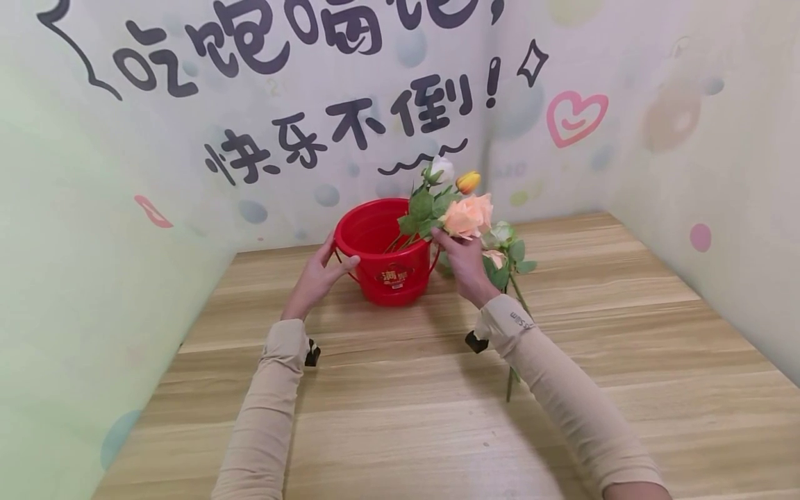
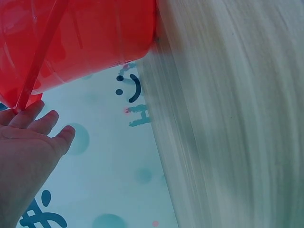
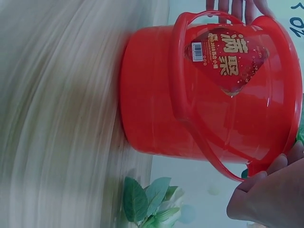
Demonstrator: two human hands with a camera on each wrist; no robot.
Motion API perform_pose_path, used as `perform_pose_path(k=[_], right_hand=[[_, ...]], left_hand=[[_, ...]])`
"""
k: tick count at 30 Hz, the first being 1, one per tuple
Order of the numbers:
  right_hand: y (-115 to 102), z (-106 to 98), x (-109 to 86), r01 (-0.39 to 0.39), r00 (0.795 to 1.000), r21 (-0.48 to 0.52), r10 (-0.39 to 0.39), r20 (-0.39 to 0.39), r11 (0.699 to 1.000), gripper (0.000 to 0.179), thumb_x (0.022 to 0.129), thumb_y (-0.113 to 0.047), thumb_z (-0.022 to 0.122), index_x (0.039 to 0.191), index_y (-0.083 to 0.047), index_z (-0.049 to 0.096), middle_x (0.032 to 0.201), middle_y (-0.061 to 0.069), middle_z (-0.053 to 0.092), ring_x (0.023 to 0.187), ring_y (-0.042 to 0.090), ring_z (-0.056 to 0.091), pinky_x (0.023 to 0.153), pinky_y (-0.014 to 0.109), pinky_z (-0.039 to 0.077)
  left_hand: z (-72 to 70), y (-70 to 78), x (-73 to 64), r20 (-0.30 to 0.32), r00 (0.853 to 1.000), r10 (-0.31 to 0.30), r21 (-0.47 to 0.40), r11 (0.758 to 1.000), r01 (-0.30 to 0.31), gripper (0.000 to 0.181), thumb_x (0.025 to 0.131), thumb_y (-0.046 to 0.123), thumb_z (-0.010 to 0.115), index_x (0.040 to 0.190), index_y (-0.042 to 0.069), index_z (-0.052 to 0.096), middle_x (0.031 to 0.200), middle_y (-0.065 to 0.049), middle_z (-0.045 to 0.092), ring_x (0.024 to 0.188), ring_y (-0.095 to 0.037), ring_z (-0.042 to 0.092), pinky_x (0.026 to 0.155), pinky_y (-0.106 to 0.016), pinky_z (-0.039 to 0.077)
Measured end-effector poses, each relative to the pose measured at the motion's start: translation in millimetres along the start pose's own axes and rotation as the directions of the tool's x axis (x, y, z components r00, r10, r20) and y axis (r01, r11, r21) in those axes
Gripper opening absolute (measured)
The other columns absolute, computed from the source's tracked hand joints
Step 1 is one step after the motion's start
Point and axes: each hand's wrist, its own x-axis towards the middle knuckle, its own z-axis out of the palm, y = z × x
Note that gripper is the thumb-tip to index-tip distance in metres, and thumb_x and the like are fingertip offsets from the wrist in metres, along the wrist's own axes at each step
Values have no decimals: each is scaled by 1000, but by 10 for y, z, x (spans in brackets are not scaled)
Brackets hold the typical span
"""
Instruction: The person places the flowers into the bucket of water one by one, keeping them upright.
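Note:
A red plastic bucket (image 1: 394, 281) stands upright near the wall, its handle (image 3: 178, 66) hanging down over the labelled side. My left hand (image 1: 315, 278) rests against the left of the rim, fingers fairly straight and thumb toward the front; in the left wrist view the fingertips touch by the handle's end. At the right of the rim, my right hand (image 1: 465, 264) has its fingers curled over the edge beside the handle joint. Flower stems stand inside the bucket and lean right: a white rose (image 1: 441, 170), an orange-yellow tulip (image 1: 468, 182) and a peach rose (image 1: 467, 217) above my right hand.
More flowers lie on the wooden table (image 1: 400, 417) right of the bucket, among them a white rose (image 1: 500, 235) with green leaves (image 1: 525, 265) and long stems (image 1: 509, 390). Printed walls (image 1: 350, 187) close off the back and both sides.

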Motion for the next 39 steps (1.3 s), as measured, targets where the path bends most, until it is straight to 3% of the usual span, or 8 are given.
perform_pose_path(k=[5, 7, 12, 17, 20, 26, 32, 39], right_hand=[[4, -63, 2, -32, 999, -46, 32, 4, 998, 13, 96, -5, 72, 100, -15, 64, 78, -8, 68, 81, 12, 62, 80, 29, 49], [7, -96, -4, -37, 999, -47, 38, 19, 998, 13, 97, -5, 72, 103, -14, 64, 82, -7, 69, 82, 11, 63, 75, 23, 48], [33, -213, -10, -41, 997, -71, 45, 61, 997, 17, 99, -3, 68, 115, -7, 63, 93, -5, 69, 86, 11, 63, 78, 24, 51], [43, -373, 0, -72, 995, -164, 82, 52, 984, 14, 99, -4, 68, 113, -6, 66, 87, -9, 69, 83, 14, 61, 71, 21, 47], [27, -474, 3, -72, 995, -194, 83, 46, 978, 10, 100, -1, 65, 107, -7, 68, 80, -11, 68, 78, 9, 61, 67, 20, 46], [1, -716, 38, -80, 993, -243, 98, 65, 967, 19, 102, 1, 56, 93, -12, 65, 78, -13, 68, 74, 5, 61, 59, 15, 44], [-48, -944, 65, -102, 990, -287, 126, 67, 952, 11, 104, -10, 61, 97, -11, 70, 80, -15, 72, 76, 7, 61, 60, 17, 44], [-169, -1172, 54, -138, 985, -345, 164, 49, 928, 13, 104, -12, 62, 95, -10, 72, 79, -11, 73, 74, 7, 62, 56, 15, 44]], left_hand=[[2, 21, -13, -1, 1000, -5, 2, 1000, 5, 79, 102, 19, 65, 164, 2, 20, 170, -15, 19, 157, -31, 16, 124, -51, 21], [1, 27, -19, -1, 1000, -7, 0, 1000, 7, 79, 102, 19, 65, 164, 2, 20, 170, -15, 19, 157, -31, 16, 123, -51, 22], [5, 19, -22, 1, 1000, -2, 0, 1000, 2, 79, 102, 19, 65, 164, 3, 19, 170, -14, 19, 157, -31, 16, 123, -51, 22], [4, -6, -9, 5, 1000, 4, -4, 1000, -4, 80, 101, 18, 65, 164, 2, 19, 170, -14, 18, 157, -30, 15, 124, -51, 21], [-3, -96, 44, 3, 1000, 13, -17, 1000, -13, 80, 101, 18, 66, 165, 4, 20, 170, -13, 18, 157, -30, 14, 124, -54, 18], [-11, -372, 174, -23, 999, 22, -11, 1000, -22, 82, 100, 29, 69, 166, 16, 21, 171, -4, 20, 157, -25, 15, 124, -54, 18], [-2, -399, 178, -41, 999, 24, 10, 1000, -24, 86, 99, 37, 71, 167, 19, 21, 170, -3, 22, 156, -21, 17, 125, -49, 17], [-5, -390, 183, -31, 999, 9, 15, 1000, -9, 85, 100, 35, 69, 167, 20, 19, 171, -3, 20, 157, -23, 16, 124, -52, 19]])
